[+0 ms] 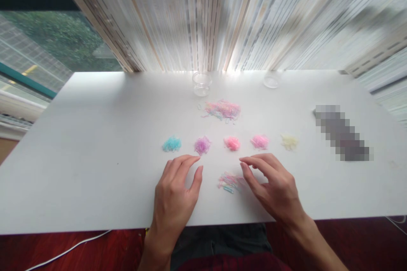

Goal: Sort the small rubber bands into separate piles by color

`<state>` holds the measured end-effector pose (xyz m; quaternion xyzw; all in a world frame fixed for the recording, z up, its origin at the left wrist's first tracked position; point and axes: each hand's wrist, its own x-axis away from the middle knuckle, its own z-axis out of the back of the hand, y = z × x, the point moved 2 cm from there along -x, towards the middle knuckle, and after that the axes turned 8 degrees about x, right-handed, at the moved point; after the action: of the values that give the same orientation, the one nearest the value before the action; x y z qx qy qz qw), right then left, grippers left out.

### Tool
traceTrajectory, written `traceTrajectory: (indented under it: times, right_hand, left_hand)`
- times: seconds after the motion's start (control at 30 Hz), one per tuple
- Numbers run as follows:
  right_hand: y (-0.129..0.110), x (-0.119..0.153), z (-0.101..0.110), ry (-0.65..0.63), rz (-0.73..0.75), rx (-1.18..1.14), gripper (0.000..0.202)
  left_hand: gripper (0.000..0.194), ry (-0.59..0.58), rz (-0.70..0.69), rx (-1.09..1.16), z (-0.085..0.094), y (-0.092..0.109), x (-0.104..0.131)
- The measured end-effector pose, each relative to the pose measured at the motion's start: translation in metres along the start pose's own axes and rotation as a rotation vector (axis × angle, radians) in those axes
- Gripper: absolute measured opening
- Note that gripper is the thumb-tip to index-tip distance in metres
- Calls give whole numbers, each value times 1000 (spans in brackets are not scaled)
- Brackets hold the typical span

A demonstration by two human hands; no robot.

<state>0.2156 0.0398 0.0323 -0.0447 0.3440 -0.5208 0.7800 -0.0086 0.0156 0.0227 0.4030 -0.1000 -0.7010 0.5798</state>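
Between left hand (174, 188) and right hand (280, 186) lies a messy pink-and-blue pile (229, 181); left is spread; right pinching, I can't tell.

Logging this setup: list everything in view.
Sorted piles: five, turquoise, purple, coral, pink, yellow, centre row
Larger mix: one, multicoloured, behind row
Smaller mix: one, multicoloured, near side
Jar: one, clear, far edge
Disc: one, clear, jar's right
Blurred object: one, grey, right
Table: one, white, centre
Curtain: one, whitish, background
Window: one, clear, upper left
Greenery: uncounted, green, outside
Cables: at least two, white, lower corners
Floor: one, red, bottom
Lap: one, dark, bottom
Hands: two, bare, near side
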Motion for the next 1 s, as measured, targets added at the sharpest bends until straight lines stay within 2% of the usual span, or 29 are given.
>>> traceTrajectory:
  times: [0.13,0.27,0.37,0.5,0.67,0.8,0.9,1.0]
  right_hand:
    - [14,21,0,-43,0,-38,14]
    - [19,31,-1,-73,-4,-77,18]
    - [19,31,-1,-123,3,-92,19]
    - [18,30,0,-169,28,-114,16]
    - [20,30,0,-177,37,-142,16]
    - [20,31,0,-186,18,-161,14]
    - [20,31,0,-184,11,-174,13]
    - [21,30,-1,-180,14,-186,12]
  left_hand:
    - [20,-22,-76,-85,-2,5,-17]
    - [18,-37,-128,-38,-5,12,-19]
    - [16,-69,-133,-6,-6,12,-15]
    - [16,-33,-120,-120,-3,5,-22]
    - [18,-100,-144,-223,-12,0,-40]
    - [20,-135,-157,-249,-22,-1,-45]
    - [21,-113,-162,-249,-21,0,-45]
    - [24,-159,-150,-271,-18,0,-48]
